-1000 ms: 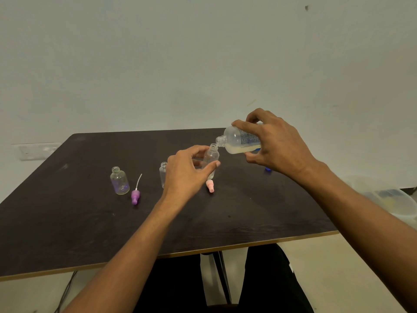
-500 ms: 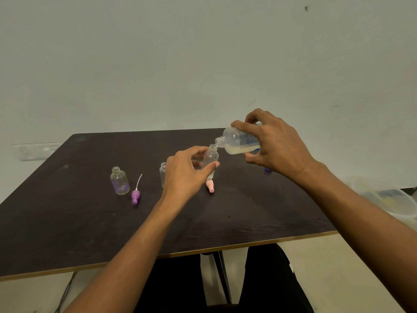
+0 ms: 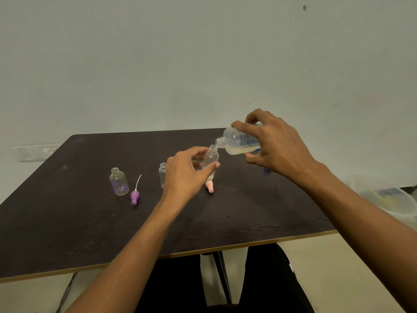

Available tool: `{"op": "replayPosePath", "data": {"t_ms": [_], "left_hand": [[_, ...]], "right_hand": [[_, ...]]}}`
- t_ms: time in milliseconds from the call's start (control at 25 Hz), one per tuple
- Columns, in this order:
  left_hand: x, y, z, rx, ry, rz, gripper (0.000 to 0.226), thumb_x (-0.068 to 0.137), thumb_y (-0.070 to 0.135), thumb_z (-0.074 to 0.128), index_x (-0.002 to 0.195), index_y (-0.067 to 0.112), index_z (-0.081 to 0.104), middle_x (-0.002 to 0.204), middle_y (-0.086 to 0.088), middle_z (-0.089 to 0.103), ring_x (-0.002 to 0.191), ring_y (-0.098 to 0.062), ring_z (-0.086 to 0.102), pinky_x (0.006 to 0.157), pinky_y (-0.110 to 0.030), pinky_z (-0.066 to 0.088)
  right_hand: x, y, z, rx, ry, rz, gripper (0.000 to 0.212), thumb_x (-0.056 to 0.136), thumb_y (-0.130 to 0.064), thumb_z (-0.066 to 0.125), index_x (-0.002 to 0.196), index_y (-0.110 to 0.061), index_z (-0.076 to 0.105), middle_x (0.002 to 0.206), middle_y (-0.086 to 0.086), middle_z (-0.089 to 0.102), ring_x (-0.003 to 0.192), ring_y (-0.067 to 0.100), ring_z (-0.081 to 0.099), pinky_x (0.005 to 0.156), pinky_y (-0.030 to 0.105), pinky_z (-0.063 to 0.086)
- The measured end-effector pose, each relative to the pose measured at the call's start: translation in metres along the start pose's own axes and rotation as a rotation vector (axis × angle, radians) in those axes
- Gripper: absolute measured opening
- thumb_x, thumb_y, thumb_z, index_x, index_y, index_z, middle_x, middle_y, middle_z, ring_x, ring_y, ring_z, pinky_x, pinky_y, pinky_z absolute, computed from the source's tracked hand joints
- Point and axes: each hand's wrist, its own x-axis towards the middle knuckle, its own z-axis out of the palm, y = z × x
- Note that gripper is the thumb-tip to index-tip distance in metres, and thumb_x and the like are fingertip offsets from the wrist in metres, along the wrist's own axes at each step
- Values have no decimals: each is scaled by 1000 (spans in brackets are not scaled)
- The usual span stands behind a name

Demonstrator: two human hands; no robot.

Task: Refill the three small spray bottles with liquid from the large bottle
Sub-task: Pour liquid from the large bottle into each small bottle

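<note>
My right hand (image 3: pixel 276 147) grips the large clear bottle (image 3: pixel 237 143), tipped on its side with pale liquid pooled along its lower wall. Its open neck touches the mouth of a small clear bottle (image 3: pixel 211 158) that my left hand (image 3: pixel 187 175) holds tilted above the dark table (image 3: pixel 67 222). A second small bottle (image 3: pixel 162 175) stands uncapped just left of my left hand, partly hidden by it. A third small bottle (image 3: pixel 119 181), uncapped with a purple tint, stands further left. A purple spray cap (image 3: pixel 135 195) with its white tube lies beside it. A pink spray cap (image 3: pixel 209 186) lies below the held bottle.
A small blue cap (image 3: pixel 267 170) peeks out on the table behind my right wrist. A clear plastic tub (image 3: pixel 390 197) sits off the table's right side. The table's near edge runs across the frame above my dark-clothed legs.
The large bottle's neck has edged slightly closer onto the small bottle's mouth. Both hands keep their grips and places.
</note>
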Motion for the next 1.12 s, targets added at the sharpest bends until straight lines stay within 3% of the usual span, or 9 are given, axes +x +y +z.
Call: {"op": "replayPosePath", "data": {"t_ms": [280,480,1120], "left_hand": [[-1,1,1,0,-5,-7,44,79,45,88,119,31,75,102,13,77,87,4,71,85,-24,60],[0,1,2,7,-7,-3,45,79,45,87,121,31,75,103,13,77,87,5,70,86,-23,60],[3,1,3,2,-21,-3,43,79,47,87,118,34,75,91,21,70,83,9,69,84,-24,61]], "right_hand": [[-1,2,1,-9,3,-1,78,76,-31,87,147,-31,55,131,3,56,114,25,58,79,31,46],[-1,2,-1,-7,2,1,79,75,-31,88,147,-31,55,131,4,56,114,25,58,81,37,55],[0,5,-1,-3,-2,-10,80,75,-32,88,148,-30,55,132,5,56,116,28,58,84,40,56]]}}
